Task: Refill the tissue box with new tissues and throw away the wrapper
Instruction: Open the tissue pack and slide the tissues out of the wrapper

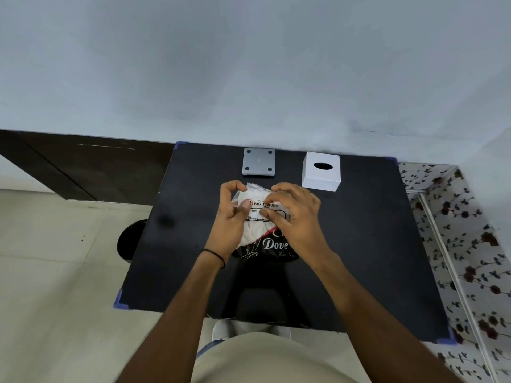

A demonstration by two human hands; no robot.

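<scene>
A tissue pack (258, 217) is pinched at its far end by the left hand (232, 217) and right hand (296, 217) above the worktop (359, 244); the tissue box (320, 172) stands far right.

The tissue pack (261, 217) reads "BIG TISSUES" on its clear wrapper and "Dove" on its black end.

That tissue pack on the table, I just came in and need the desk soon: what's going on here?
A person is gripping a plastic-wrapped tissue pack with both the left hand and the right hand, pinching the wrapper near its top over the black table, apparently to tear it open. The white tissue box sits empty-looking at the back, beside its grey base plate. A dark bin stands on the floor to the left.
</scene>
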